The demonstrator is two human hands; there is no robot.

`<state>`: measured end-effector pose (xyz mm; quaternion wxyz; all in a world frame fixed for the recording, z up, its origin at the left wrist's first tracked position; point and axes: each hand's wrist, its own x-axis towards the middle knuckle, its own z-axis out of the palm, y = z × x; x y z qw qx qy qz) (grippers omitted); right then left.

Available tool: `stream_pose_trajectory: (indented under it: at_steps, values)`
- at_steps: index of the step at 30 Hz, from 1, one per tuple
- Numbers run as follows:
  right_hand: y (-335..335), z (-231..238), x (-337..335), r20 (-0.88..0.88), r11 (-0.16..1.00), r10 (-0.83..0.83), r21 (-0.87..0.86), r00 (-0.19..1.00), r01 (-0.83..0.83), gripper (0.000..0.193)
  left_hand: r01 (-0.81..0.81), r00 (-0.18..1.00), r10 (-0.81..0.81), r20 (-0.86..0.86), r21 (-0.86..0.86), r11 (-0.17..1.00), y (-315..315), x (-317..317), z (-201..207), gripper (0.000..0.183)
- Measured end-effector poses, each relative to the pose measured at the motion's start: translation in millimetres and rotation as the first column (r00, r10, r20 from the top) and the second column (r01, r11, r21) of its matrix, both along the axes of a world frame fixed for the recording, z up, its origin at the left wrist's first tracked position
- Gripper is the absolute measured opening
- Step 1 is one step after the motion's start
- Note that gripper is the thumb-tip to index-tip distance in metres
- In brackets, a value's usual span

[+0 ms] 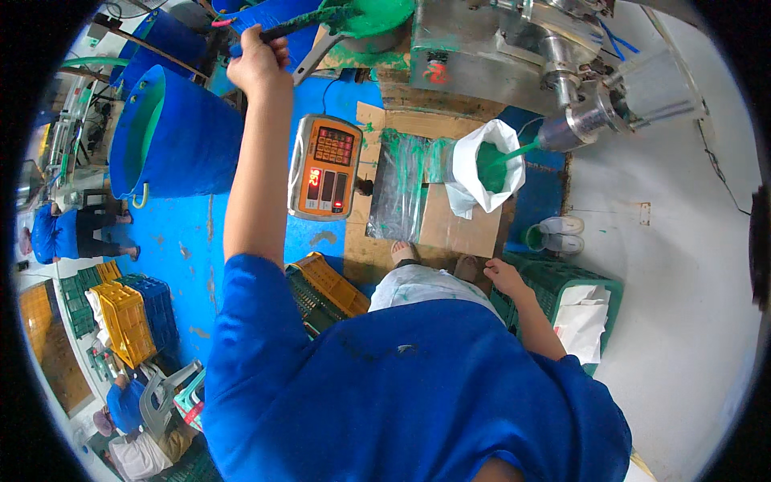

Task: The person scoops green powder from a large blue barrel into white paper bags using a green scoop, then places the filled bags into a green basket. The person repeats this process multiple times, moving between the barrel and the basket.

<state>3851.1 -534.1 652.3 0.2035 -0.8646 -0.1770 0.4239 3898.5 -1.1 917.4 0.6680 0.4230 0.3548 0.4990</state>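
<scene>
My left hand (pixel 261 64) is closed round the dark, green-smeared handle (pixel 301 24) of a long tool at the top left. Its far end reaches over a pan of bright green paste (pixel 377 18), whose grey handle (pixel 318 60) sticks out below. My right hand (pixel 504 275) hangs loosely beside my knee, near a dark green crate (pixel 590 277), with nothing visible in it. Green paste runs from a metal nozzle (pixel 566 128) into an open white bag (pixel 464 197). The bag stands on cardboard (pixel 462 229) next to an orange-faced scale display (pixel 325 169).
A large blue tub (pixel 205 132) with green contents stands left of the scale. Steel machinery (pixel 482 48) fills the upper right. White shoes (pixel 562 234) lie by the right wall. Yellow crates (pixel 124 321) and two people in blue tops (pixel 55 233) are far left.
</scene>
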Motion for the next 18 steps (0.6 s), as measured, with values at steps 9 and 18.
stream_pose_trajectory:
  at_steps: [9,18]
  values:
    - [-42,9,43,0.04,0.997,0.023,0.078,0.999,-0.026,0.036,0.231,0.967,-0.21,-0.147,0.147,0.962,-189,-51,-6,0.017]
    - [-128,0,66,-0.005,1.0,-0.023,-0.006,1.0,0.023,0.036,0.564,0.781,-0.017,-0.624,0.694,0.448,-327,-36,-145,0.018]
